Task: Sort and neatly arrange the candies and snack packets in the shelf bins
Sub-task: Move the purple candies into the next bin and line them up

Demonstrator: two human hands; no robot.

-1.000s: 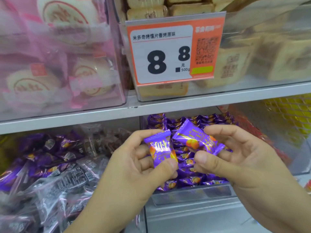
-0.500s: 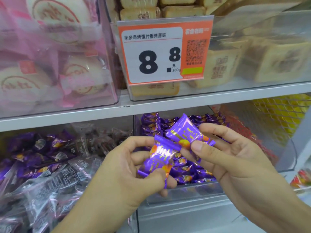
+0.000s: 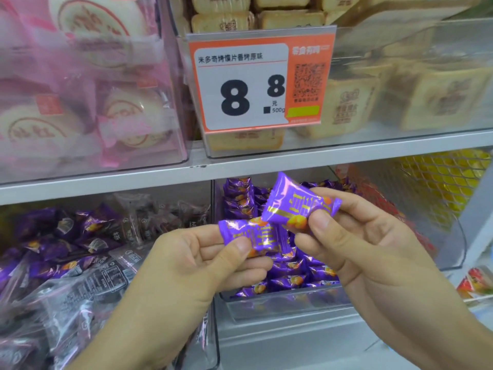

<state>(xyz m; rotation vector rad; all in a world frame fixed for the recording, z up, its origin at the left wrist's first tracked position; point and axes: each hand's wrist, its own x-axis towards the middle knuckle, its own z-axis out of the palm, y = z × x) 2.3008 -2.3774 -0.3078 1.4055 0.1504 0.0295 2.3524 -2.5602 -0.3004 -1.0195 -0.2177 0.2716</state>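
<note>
While both hands pinch purple candies, left hand (image 3: 192, 263) lower candy (image 3: 253, 236), right hand (image 3: 368, 252) upper candy (image 3: 296, 206)

Glossy purple foil-like wrapper on the upper candy (image 3: 293, 209), catching light along its creases; same shiny film on the lower candy (image 3: 250, 236). Below the price tag (image 3: 260, 81), itself matt paper behind a clear glossy plastic sleeve: clear hard plastic bin (image 3: 288, 305) with smooth, reflective walls. Left of that bin, crinkled transparent film bags (image 3: 80, 284). Under the tag, smooth painted shelf edge (image 3: 106, 185), matt grey, probably metal.
</note>
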